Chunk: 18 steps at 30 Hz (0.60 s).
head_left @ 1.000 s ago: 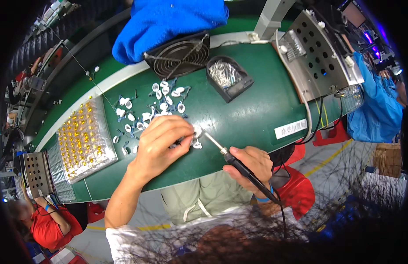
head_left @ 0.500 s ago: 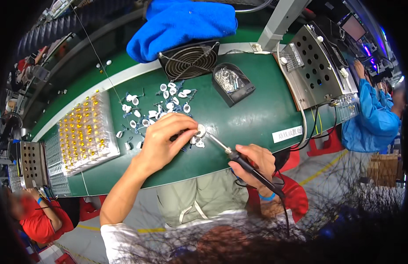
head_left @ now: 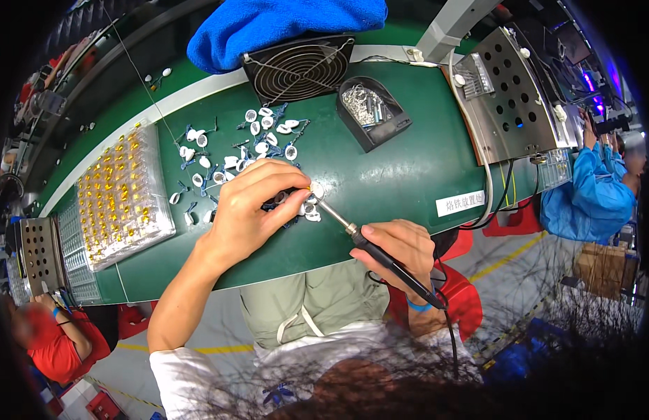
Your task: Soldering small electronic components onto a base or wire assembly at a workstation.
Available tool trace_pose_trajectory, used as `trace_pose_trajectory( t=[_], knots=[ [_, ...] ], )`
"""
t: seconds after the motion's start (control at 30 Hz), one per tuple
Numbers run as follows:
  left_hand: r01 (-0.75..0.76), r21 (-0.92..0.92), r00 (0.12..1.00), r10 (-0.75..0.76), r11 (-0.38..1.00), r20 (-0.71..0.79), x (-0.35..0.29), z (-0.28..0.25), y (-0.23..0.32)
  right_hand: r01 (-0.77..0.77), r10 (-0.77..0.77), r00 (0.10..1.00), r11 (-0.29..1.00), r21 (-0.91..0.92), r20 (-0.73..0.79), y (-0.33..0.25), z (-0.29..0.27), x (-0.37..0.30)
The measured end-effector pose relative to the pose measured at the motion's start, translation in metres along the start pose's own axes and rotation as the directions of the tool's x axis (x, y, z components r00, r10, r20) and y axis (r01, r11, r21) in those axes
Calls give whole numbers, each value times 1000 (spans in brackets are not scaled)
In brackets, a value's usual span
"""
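Note:
My left hand point(head_left: 251, 206) pinches a small white round part point(head_left: 316, 189) between thumb and forefinger, just above the green bench. A speck of yellow shows at those fingertips, too small to name. In my right hand point(head_left: 401, 252) is a black-handled soldering iron point(head_left: 384, 260), gripped like a pen. Its metal tip meets or nearly meets the white part; exact contact cannot be made out. Under and beyond my left hand lie several white oval pieces with dark blue wires point(head_left: 262, 133), loosely scattered. A few more white pieces point(head_left: 310, 210) rest just below the pinched part.
A clear tray with yellow-topped parts point(head_left: 125, 199) stands left. Behind are a black fan point(head_left: 300, 70), a blue cloth point(head_left: 282, 28) and a black bin of small metal parts point(head_left: 373, 115). A perforated metal box point(head_left: 506, 91) sits right, cables hanging. Co-workers sit at both sides.
The whole view has shifted, so the bench things appear higher and slightly left. Both hands keep their grips, and the iron's tip stays by the white part. Yellow now shows at my left fingertips.

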<state>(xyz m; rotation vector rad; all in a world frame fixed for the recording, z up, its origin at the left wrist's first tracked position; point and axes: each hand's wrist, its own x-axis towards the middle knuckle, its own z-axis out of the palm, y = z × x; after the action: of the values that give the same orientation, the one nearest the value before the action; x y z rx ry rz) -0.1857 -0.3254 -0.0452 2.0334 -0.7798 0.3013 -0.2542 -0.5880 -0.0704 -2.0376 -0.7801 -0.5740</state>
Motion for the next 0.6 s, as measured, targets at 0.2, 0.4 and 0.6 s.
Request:
trace_pose_trajectory(
  t=[0.2, 0.4, 0.6],
  knots=[
    [18, -2, 1000, -18, 1000, 2, 0, 1, 2, 4, -4, 1000, 1000, 30, -11, 2, 1, -1],
    [-11, 17, 1000, 10, 1000, 11, 1, 0, 3, -13, 13, 1000, 999, 48, 0, 2, 1, -3],
    [-10, 22, 1000, 10, 1000, 17, 1, 0, 1, -24, 24, 1000, 999, 36, 5, 2, 1, -2]
  ],
)
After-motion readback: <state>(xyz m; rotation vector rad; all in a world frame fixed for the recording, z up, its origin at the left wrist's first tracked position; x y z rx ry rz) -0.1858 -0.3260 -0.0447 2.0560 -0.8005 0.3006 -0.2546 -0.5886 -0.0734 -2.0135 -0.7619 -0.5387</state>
